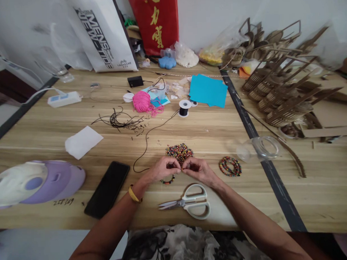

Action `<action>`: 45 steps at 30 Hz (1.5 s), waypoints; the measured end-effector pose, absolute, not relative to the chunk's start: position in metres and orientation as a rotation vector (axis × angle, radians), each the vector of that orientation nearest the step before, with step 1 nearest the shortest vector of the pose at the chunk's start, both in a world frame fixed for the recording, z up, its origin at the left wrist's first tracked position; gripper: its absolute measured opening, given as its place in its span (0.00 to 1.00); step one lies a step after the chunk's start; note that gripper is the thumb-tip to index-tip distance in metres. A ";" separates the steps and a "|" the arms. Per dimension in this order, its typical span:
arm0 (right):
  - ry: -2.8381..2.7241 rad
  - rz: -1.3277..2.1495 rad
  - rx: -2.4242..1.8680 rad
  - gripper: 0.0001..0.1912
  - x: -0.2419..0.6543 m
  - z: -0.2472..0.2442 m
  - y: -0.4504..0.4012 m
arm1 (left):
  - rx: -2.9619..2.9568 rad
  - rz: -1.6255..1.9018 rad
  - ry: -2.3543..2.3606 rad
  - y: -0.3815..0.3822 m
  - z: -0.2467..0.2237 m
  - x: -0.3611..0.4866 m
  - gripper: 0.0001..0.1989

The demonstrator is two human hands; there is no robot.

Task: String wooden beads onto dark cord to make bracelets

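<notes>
Black cord [146, 145] runs from its spool [183, 108] and curves in behind my left hand [164, 169]. That hand is closed, thumb and forefinger pinched together; my right hand [200, 171] is pinched shut too, tips meeting the left's. What they grip is too small to make out. A short bead strand [167, 181] lies just below my left fingers, the loose beads [180, 150] just beyond. My forearms reach inward, wrists low, on either side of the scissors [190, 202].
</notes>
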State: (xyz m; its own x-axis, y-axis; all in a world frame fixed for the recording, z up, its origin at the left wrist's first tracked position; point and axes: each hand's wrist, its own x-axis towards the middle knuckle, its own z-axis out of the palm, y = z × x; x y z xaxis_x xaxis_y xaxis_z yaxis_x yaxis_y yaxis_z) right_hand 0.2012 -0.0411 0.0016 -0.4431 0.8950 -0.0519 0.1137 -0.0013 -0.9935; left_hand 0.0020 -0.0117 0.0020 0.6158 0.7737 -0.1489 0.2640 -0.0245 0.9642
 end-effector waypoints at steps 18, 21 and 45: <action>-1.887 1.061 -0.871 0.06 0.203 0.008 -0.044 | 1.524 0.531 0.855 -0.007 0.017 -0.008 0.10; -1.890 1.030 -0.879 0.06 0.204 0.009 -0.045 | 1.483 0.553 0.853 -0.006 0.022 -0.014 0.10; -1.664 1.649 -0.841 0.14 0.203 0.009 -0.050 | 1.433 0.398 0.800 -0.012 0.028 -0.010 0.13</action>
State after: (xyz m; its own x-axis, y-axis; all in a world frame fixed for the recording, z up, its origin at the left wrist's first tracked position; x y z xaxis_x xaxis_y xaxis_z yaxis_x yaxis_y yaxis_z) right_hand 0.2029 -0.0499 0.0089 -0.5896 0.8077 0.0040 0.0031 0.0072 -1.0000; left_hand -0.0103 -0.0118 0.0281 0.6873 0.6831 -0.2470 0.2151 0.1333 0.9674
